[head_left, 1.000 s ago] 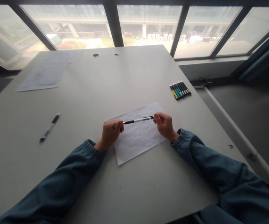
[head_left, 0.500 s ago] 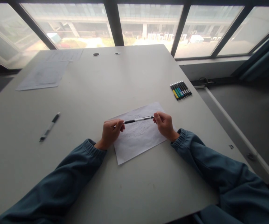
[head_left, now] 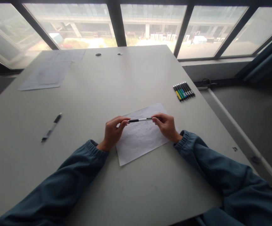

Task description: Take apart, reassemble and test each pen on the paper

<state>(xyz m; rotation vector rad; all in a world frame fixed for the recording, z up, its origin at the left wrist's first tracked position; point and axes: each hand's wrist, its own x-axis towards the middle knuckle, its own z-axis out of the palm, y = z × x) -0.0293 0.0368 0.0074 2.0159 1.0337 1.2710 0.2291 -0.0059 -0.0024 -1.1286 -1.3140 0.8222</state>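
I hold a black and white pen (head_left: 140,120) level above a white sheet of paper (head_left: 141,138) with faint drawing on it. My left hand (head_left: 113,131) pinches the pen's left end with fingertips. My right hand (head_left: 165,125) pinches its right end. Both hands hover just over the sheet in the middle of the grey table (head_left: 126,81). Blue sleeves cover both arms.
A second black and white pen (head_left: 51,127) lies to the left on the table. A row of several coloured pens (head_left: 183,91) lies near the right edge. Sheets of paper (head_left: 48,72) lie at the far left. Windows run along the table's far side.
My left hand's fingers have stretched out along the pen's left end, and my right hand has shifted a little left along the pen. The pen stays level.
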